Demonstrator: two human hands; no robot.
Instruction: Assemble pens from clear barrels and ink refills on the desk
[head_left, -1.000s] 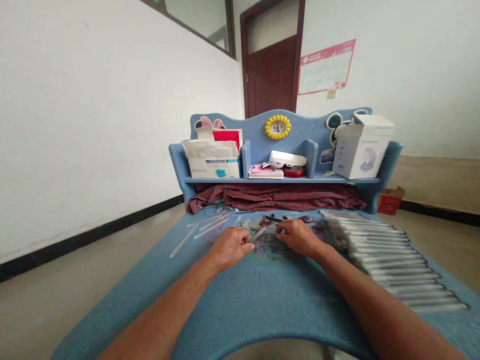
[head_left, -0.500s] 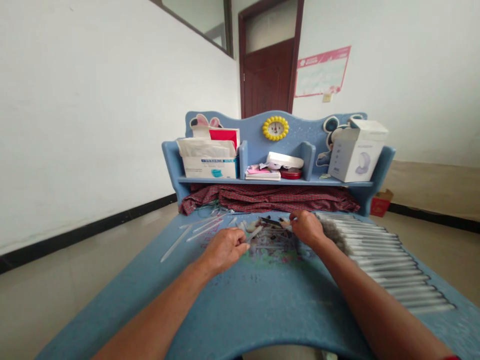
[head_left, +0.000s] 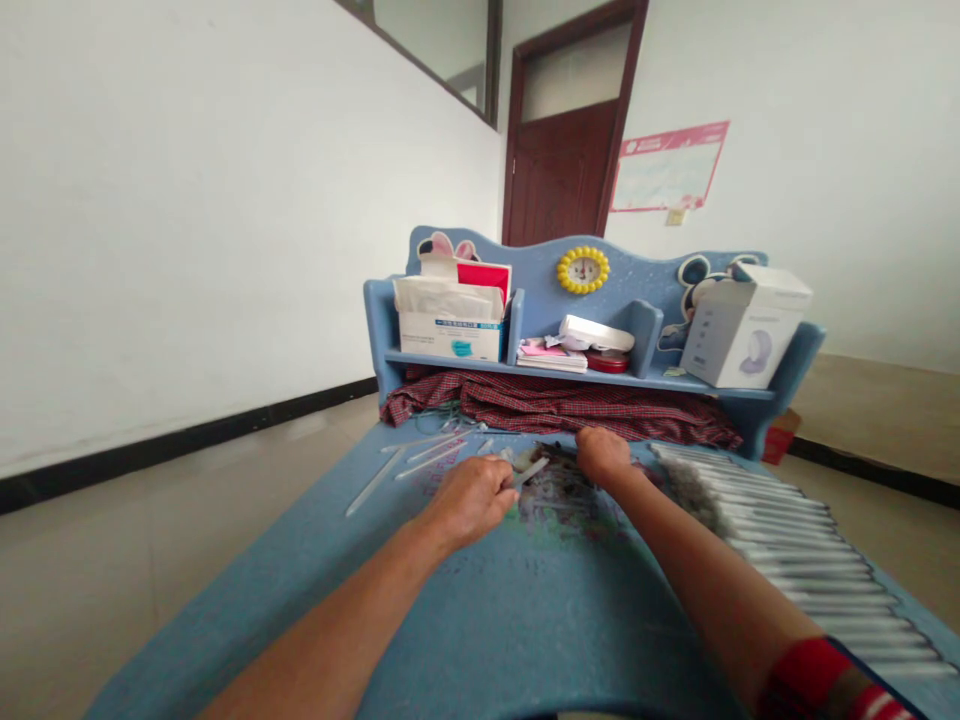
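Note:
My left hand (head_left: 474, 497) is closed, with a short translucent plastic tube (head_left: 532, 471) sticking out past its thumb and fingers. Right of it, my right hand (head_left: 602, 457) is curled with its knuckles up. Its fingertips are hidden, so what it grips cannot be made out. Between the hands lies a messy patch of dark bits (head_left: 561, 478) and small pale pieces on the blue table. Close to my right forearm sits a grey fluffy clump of fibres (head_left: 691, 495). It partly overlaps a long row of whitish tubes with dark ends (head_left: 832, 560).
Several loose clear tubes (head_left: 373, 484) lie at the table's left. A red checked cloth (head_left: 540, 402) is bunched beneath the blue shelf (head_left: 652, 378). The shelf holds a mask box (head_left: 450, 337), a white carton (head_left: 742, 335) and a red round tin (head_left: 606, 362).
The view has shifted, moving the scene rightward. My right hand has moved left over the dark bits, covering much of the black strip there. The tube at my left hand now shows more clearly.

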